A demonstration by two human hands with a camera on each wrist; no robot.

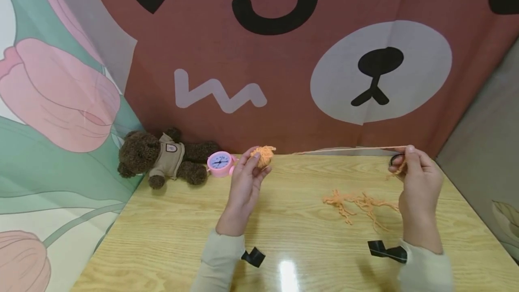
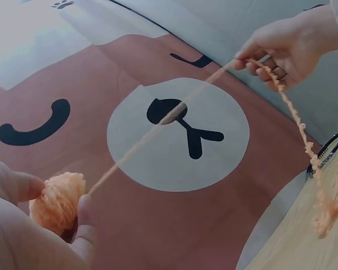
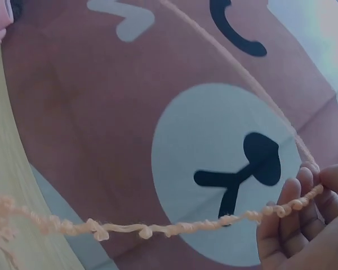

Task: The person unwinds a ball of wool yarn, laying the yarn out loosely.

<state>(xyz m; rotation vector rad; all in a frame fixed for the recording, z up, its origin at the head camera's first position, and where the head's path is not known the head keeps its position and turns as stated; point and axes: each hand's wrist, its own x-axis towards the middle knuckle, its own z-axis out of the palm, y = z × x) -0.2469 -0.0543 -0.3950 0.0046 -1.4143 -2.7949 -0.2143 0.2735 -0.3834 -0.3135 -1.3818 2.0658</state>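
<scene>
An orange ball of yarn (image 1: 263, 156) is gripped between the thumb and fingers of my left hand (image 1: 245, 184). From it a single yarn strand (image 2: 158, 130) runs stretched across to my right hand (image 1: 421, 188), which pinches it between thumb and finger. Past the pinch, a kinked tail of yarn (image 3: 180, 228) hangs down toward the table. Loose tangled yarn (image 1: 366, 204) lies on the tabletop between the hands, nearer the right one. In the left wrist view the ball (image 2: 59, 203) sits between thumb and fingertips.
On the wooden table (image 1: 162, 238), a brown teddy bear (image 1: 166, 157) lies at the back left, with a pink alarm clock (image 1: 220, 164) beside it. A black ring-shaped item (image 2: 329, 152) is near the right hand. A bear-print cloth (image 1: 284, 116) hangs behind the table.
</scene>
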